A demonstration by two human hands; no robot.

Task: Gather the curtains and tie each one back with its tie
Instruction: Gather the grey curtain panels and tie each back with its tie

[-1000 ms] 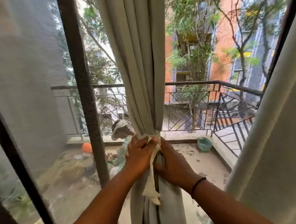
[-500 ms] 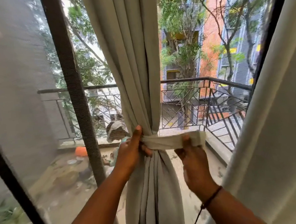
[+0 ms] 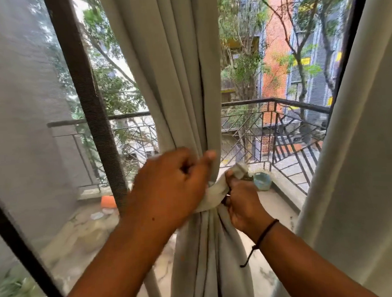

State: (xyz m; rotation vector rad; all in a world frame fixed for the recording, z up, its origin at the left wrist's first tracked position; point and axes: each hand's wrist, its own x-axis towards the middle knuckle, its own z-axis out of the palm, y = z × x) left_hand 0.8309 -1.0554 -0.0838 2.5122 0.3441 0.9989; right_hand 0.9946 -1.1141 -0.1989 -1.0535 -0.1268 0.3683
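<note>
From the head view, we have the gathered curtain [image 3: 187, 92] hanging in front of the window, pinched into a waist low in the middle of the glass, well apart from the window's left edge. Our left hand [image 3: 170, 188] has its fingers curled and its thumb pressed against the folds at that waist; we cannot tell whether the hidden fingers also hold the band. Our right hand [image 3: 243, 202], just right of the bundle, is gripping the tie [image 3: 215, 196], whose free end [image 3: 240, 170] sticks up above the knuckles.

What could go wrong, as we judge it: the tie is wrapped but we see no finished knot, so if the right hand eases off, the band may slacken and the folds spill back out. If the left thumb lets go early, the bundle could slide down through the loop. Pulling the short end too hard might drag it out of our grip, since little of it shows. The folds could also bunch unevenly.

Counting: two hands, one tie in sight, and two curtains, the gathered one and a second curtain [image 3: 360, 139] along the window's right edge, hanging loose with no tie on it that we can see. One dark wristband [image 3: 266, 232] sits on the right wrist.
</note>
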